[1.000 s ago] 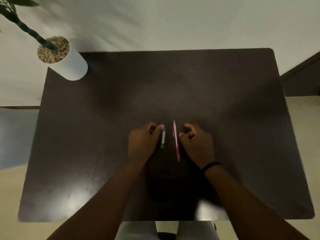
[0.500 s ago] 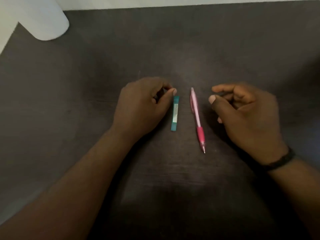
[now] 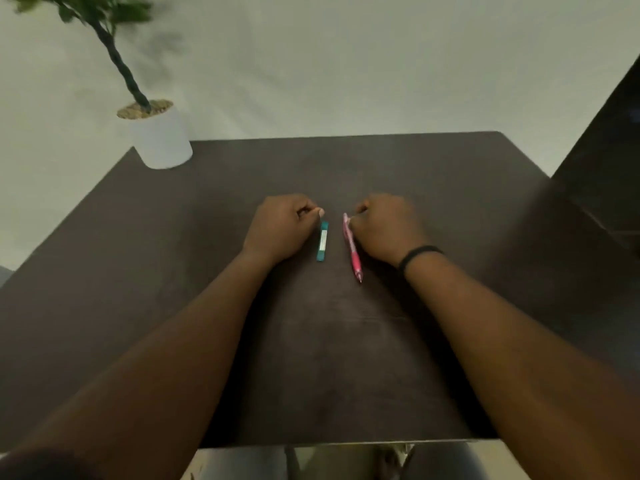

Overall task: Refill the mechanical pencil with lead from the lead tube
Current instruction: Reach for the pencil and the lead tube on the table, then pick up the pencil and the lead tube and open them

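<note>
At the middle of the frame, the pink mechanical pencil [image 3: 352, 249] is lying on the dark table [image 3: 450, 209], long axis running up-down, tip pointing toward the bottom. The teal lead tube [image 3: 322, 241] is lying parallel just left. The left hand [image 3: 280, 228] is curling loosely beside the tube; the right hand [image 3: 384, 230] is curling with fingertips touching the pencil's upper end, grip uncertain.

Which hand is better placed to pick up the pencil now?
The right hand: its fingertips are at the pencil. The left hand lies beyond the lead tube, on the other side.
</note>
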